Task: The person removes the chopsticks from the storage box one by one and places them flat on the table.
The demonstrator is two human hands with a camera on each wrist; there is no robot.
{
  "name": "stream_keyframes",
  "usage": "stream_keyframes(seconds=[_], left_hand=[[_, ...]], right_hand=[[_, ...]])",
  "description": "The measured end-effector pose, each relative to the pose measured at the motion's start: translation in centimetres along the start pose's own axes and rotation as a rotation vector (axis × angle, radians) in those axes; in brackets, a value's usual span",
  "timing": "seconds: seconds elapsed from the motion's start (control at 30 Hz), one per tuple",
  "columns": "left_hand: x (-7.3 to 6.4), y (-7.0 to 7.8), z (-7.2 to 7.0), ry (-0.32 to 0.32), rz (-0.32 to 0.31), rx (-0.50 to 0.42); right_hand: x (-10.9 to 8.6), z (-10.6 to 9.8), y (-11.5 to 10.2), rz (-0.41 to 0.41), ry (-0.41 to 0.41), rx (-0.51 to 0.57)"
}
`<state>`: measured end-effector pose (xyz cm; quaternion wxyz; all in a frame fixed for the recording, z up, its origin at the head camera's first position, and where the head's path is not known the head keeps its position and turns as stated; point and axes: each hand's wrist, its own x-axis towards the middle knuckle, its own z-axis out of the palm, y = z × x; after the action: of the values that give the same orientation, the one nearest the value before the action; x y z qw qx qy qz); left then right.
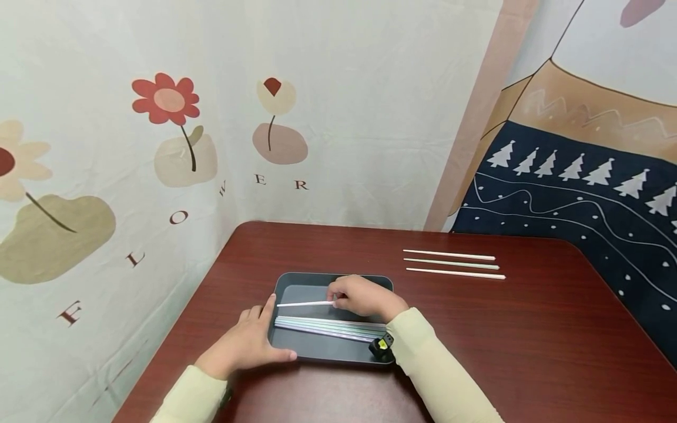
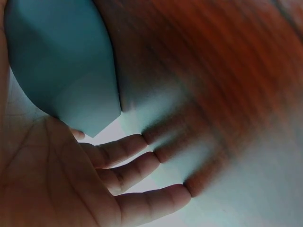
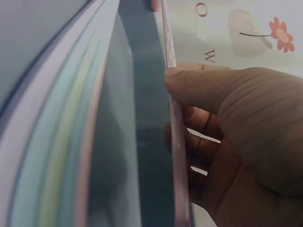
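A dark grey rectangular tray (image 1: 338, 351) lies on the table, with a row of pastel chopsticks (image 1: 328, 326) side by side in it. My right hand (image 1: 365, 295) is over the tray and pinches one pinkish-white chopstick (image 1: 304, 304) between thumb and fingers. In the right wrist view, this chopstick (image 3: 176, 123) stands apart from the bundle of coloured chopsticks (image 3: 61, 127). My left hand (image 1: 248, 339) rests against the tray's left end, its thumb at the near corner. The left wrist view shows its fingers (image 2: 151, 203) extended beside the tray's outer wall (image 2: 66, 56).
Three chopsticks (image 1: 452, 264) lie spaced apart, nearly parallel, on the reddish-brown table (image 1: 529, 329), behind and right of the tray. A printed curtain (image 1: 359, 117) hangs along the table's far and left sides. A dark blue patterned cloth (image 1: 571, 194) hangs at the right.
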<state>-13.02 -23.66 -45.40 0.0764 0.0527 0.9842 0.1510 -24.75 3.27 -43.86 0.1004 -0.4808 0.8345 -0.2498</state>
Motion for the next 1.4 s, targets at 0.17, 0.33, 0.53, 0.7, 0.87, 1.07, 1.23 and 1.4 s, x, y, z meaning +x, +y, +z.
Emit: stream_keyframes(seconds=[0.17, 0.33, 0.53, 0.7, 0.87, 1.07, 1.23, 1.4], left_hand=[[-0.1, 0.0, 0.0, 0.006, 0.005, 0.000], [0.0, -0.1, 0.0, 0.007, -0.002, -0.002], [0.0, -0.1, -0.1, 0.002, 0.000, -0.001], [-0.2, 0.0, -0.2, -0.002, 0.001, -0.004], [-0.3, 0.0, -0.2, 0.002, 0.002, -0.003], [-0.4, 0.1, -0.2, -0.002, 0.009, -0.013], [-0.4, 0.1, -0.3, 0.002, 0.010, -0.012], [-0.4, 0.1, -0.2, 0.005, 0.012, -0.007]], right_hand=[[-0.5, -0.9, -0.5, -0.027, 0.015, -0.024], [-1.3, -2.0, -0.8, -0.020, 0.041, -0.029], [-2.6, -3.2, -0.2, 0.006, 0.072, -0.061], [-4.4, -4.3, 1.0, 0.049, 0.107, -0.079], [-6.8, -5.5, 2.8, 0.100, 0.156, -0.117], [-10.3, -6.9, 5.6, 0.163, 0.202, -0.149], [-13.4, -7.9, 8.1, 0.216, 0.222, -0.170], [-16.2, -8.4, 10.0, 0.258, 0.233, -0.178]])
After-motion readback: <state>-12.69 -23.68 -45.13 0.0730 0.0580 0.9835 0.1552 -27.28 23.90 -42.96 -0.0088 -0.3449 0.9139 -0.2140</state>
